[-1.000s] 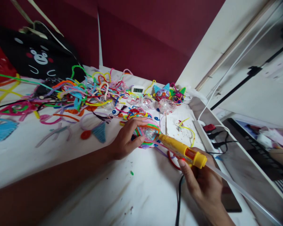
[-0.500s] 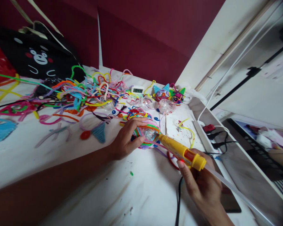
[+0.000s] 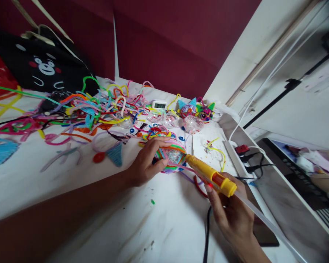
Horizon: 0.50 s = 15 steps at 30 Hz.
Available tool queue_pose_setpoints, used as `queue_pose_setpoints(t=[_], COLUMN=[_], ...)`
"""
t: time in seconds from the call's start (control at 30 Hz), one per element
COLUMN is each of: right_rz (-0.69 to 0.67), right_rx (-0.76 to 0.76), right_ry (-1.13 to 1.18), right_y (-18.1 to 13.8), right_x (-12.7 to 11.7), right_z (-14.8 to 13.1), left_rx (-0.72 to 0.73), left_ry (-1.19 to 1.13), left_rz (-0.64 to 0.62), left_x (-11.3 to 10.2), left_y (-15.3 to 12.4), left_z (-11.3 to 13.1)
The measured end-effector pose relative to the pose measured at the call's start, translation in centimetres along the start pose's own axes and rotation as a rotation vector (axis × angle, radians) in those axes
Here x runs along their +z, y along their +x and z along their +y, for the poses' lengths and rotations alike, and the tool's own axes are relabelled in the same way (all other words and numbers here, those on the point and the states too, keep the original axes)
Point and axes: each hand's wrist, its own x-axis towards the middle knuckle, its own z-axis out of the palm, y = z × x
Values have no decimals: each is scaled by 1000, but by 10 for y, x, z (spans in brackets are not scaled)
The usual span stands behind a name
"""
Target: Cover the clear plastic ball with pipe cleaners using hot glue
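My left hand (image 3: 147, 162) is closed on the near left side of a clear plastic ball (image 3: 174, 156) wrapped in bands of coloured pipe cleaner. The ball rests on the white table. In my right hand (image 3: 233, 215) is a yellow hot glue gun (image 3: 208, 173), its nozzle at the ball's right side, with a red light glowing on its body. A long clear glue stick (image 3: 271, 223) runs out of the gun's back end. One loose pink pipe cleaner (image 3: 185, 168) stretches from the ball alongside the gun. Whether the nozzle touches the ball I cannot tell.
Tangled pipe cleaners (image 3: 90, 106) cover the back left, before a black bag (image 3: 44, 62). A small digital timer (image 3: 159, 105), clear plastic shells (image 3: 193, 124) and two decorated figures (image 3: 188, 107) stand behind the ball. A power strip (image 3: 237, 160) lies at the right; a black cord (image 3: 207, 233) hangs nearby.
My right hand and the glue gun have shifted very slightly left and up. My left hand and the ball stay where they were.
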Motion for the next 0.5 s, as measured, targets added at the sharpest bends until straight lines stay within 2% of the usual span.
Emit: queue_pose_setpoints(t=[0.2,0.5], right_rz=[-23,-37], right_rx=[35,-15], right_ry=[-21,-53], right_y=[-6,-9], right_x=[-3,-7], right_z=[3,-5], left_rx=[-3,1], left_ry=[4,-16], left_rz=[-4,14], left_x=[0,0], left_y=[0,0], left_z=[0,-1])
